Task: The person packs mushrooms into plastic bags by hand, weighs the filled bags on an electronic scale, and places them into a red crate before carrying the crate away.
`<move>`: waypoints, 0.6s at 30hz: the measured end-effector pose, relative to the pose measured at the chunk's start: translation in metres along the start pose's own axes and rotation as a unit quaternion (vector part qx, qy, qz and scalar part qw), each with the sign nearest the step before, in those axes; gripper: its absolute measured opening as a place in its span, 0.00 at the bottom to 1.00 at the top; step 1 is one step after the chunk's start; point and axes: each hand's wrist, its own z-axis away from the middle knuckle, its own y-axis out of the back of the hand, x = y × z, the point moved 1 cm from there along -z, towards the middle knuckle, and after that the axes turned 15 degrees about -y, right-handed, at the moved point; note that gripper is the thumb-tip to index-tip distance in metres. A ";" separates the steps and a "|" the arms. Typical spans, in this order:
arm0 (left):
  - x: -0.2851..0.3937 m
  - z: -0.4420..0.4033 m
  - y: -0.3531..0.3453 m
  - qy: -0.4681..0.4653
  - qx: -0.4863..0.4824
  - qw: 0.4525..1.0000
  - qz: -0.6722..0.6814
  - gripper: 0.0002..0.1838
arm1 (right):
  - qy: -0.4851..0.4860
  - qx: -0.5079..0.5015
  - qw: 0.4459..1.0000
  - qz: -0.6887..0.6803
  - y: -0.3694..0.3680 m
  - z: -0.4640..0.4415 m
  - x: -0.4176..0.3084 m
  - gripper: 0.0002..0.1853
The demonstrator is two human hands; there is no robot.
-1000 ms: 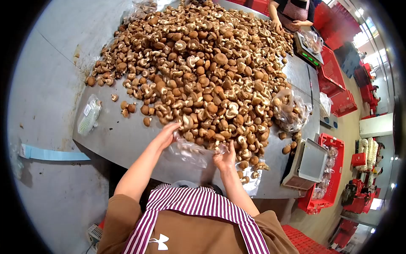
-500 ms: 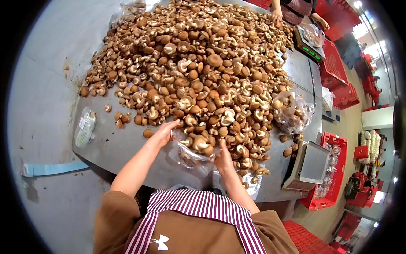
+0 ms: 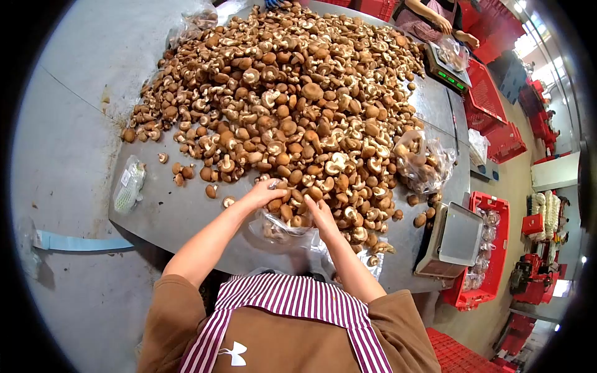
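Observation:
A large heap of brown mushrooms [image 3: 298, 93] covers the metal table [image 3: 186, 214]. At its near edge lies a clear plastic bag [image 3: 277, 230] with mushrooms at its mouth. My left hand [image 3: 266, 191] is on the left side of those mushrooms, its fingers curved over them. My right hand [image 3: 318, 212] is at the right side of the bag mouth, fingers extended against the mushrooms. Whether either hand grips the bag film is hidden. A second, filled clear bag [image 3: 424, 161] sits right of the heap.
A scale [image 3: 457, 239] stands at the right, beside a red crate [image 3: 497, 267] of packed bags. Another scale [image 3: 449, 73] is at the far right near a co-worker [image 3: 429, 15]. A wrapped pack [image 3: 130, 183] lies left. A blue-gloved hand [image 3: 273, 3] shows at the top.
My hands have moved from the bag's sides up onto the mushrooms at its mouth. The co-worker's hand has left the heap. A blue-gloved hand has appeared at the far edge.

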 end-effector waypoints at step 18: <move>0.021 0.181 -0.016 -0.089 0.194 0.968 0.131 0.17 | 0.161 0.018 0.985 -0.054 0.043 0.113 0.051 0.13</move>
